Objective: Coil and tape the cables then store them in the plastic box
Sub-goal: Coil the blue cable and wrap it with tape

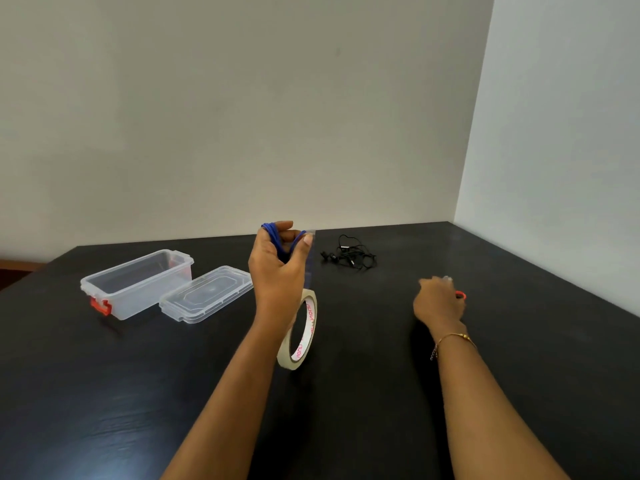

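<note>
Two cables on the job: blue cable [277, 237] coiled and gripped in left hand [277, 268], raised above black table [381, 393]; black earphone cable [349, 256] loose and tangled on the table beyond, well apart from both hands. Clear strip of tape [309, 261] pinned against the coil under the left thumb, running down to tape roll [299, 329], which hangs just beside the left wrist. Right hand [438, 301] low over the table to the right, fingers curled around a small object with a red-orange part [460, 295]; probably a cutter or scissors, identity not certain from this view.

Step in hand, by judgement: cutting the strip and binding the blue coil.

1. Keep thumb pressure on the tape end; loss of it lets the loops spring apart.
2. Hold the strip taut between coil and roll before cutting; slack tape folds onto itself.
3. Cut close to the roll side, leaving enough length for one full turn around the bundle.
4. Wrap across all loops at one point, adhesive inward, then press flat.

Plastic box [138, 282] open at far left, red latch [101, 305] toward the camera, lid [207, 294] flat on the table just beside it. Nothing stored inside so far.
</note>
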